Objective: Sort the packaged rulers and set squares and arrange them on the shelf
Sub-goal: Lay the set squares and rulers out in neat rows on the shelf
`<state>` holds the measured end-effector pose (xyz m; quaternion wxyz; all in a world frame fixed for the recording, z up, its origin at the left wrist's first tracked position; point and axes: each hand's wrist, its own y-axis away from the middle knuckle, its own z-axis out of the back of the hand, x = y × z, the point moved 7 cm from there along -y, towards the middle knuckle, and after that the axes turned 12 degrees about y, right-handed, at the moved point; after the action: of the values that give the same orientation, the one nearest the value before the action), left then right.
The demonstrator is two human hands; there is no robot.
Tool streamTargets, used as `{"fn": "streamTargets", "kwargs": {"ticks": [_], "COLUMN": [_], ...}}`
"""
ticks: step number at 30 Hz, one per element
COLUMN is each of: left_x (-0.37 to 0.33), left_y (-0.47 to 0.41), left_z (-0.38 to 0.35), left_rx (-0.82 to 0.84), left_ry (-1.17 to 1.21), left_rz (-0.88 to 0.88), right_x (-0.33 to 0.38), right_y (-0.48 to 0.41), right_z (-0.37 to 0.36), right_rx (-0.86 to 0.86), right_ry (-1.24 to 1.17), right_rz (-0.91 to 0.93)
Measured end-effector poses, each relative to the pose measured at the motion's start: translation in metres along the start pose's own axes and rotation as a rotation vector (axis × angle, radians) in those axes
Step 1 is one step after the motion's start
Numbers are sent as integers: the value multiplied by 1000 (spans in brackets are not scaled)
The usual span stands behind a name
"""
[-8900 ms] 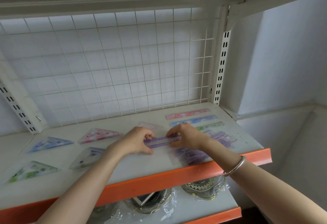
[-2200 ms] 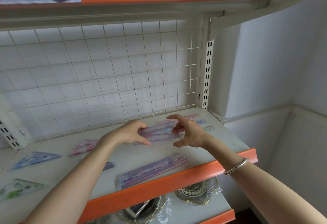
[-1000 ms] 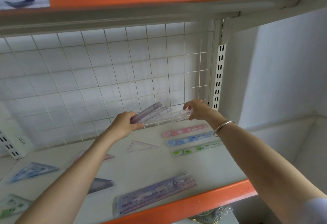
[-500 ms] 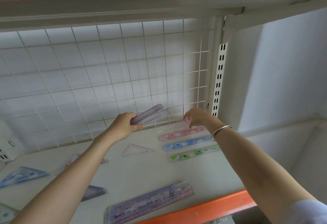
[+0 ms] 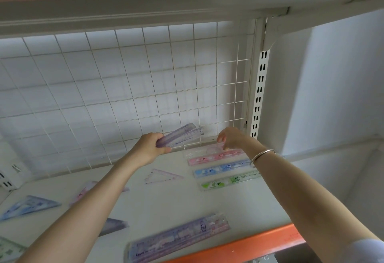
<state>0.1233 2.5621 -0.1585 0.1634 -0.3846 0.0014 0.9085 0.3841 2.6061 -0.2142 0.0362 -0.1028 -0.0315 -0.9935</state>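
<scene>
The left hand (image 5: pixel 150 148) has its grip clamped on one end of a translucent purple plastic ruler (image 5: pixel 181 136), holding it tilted in the air just in front of the white wire grid panel (image 5: pixel 124 88). The right hand (image 5: pixel 230 139) hangs with its grip loose and apart over a clear packaged ruler (image 5: pixel 199 152) at the back of the white shelf (image 5: pixel 207 204) (whether it touches is unclear). Next in the row lie a pink packaged ruler (image 5: pixel 216 156), a blue packaged ruler (image 5: pixel 222 168) and a green packaged ruler (image 5: pixel 230 180).
</scene>
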Motion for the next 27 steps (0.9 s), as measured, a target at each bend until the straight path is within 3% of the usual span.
{"fn": "streamTargets", "kwargs": {"ticks": [6,12,27], "left_x": [-1,-4,-15], "left_y": [2,4,5], "left_z": [-2,-11,-18], "left_rx": [0,14,16], "left_ry": [-7,0,7], "left_rz": [-15,-34,-64], "right_x": [20,38,40], "right_y": [20,48,35], "right_z": [12,-16,-24], "right_rx": [-135,-104,-18], "right_ry": [-37,64,162], "right_rz": [94,168,94]}}
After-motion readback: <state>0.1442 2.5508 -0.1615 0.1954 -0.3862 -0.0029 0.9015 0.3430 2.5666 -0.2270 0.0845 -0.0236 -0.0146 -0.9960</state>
